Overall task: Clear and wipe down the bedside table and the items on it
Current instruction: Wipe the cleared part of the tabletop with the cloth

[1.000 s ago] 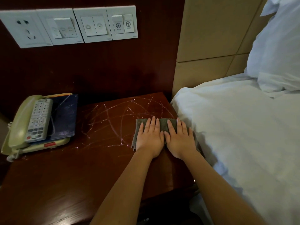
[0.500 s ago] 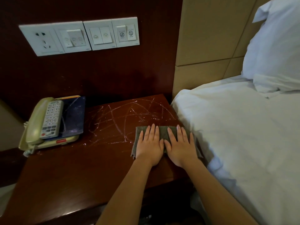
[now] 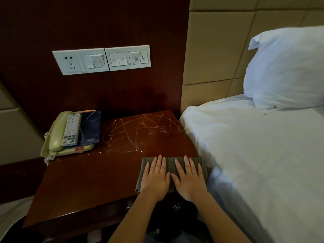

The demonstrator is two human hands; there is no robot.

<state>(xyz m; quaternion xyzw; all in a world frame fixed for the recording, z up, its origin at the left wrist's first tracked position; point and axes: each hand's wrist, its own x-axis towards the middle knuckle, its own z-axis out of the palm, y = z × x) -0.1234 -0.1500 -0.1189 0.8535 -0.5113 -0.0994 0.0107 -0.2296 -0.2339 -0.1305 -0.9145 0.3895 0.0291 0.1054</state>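
Bedside table [image 3: 84,186] bears white streaks at its far side; left hand [image 3: 155,179] and right hand [image 3: 190,181], fingers straight, press a cloth [image 3: 171,164] flat near its right edge.

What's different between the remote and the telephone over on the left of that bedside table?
The remote is pale grey, slim and flat, covered with small buttons; the telephone is yellowish-cream and bulkier, with a coiled cord. The remote lies on top of the telephone, beside its handset, while the telephone sits on the table. Both are at the table's back left corner.
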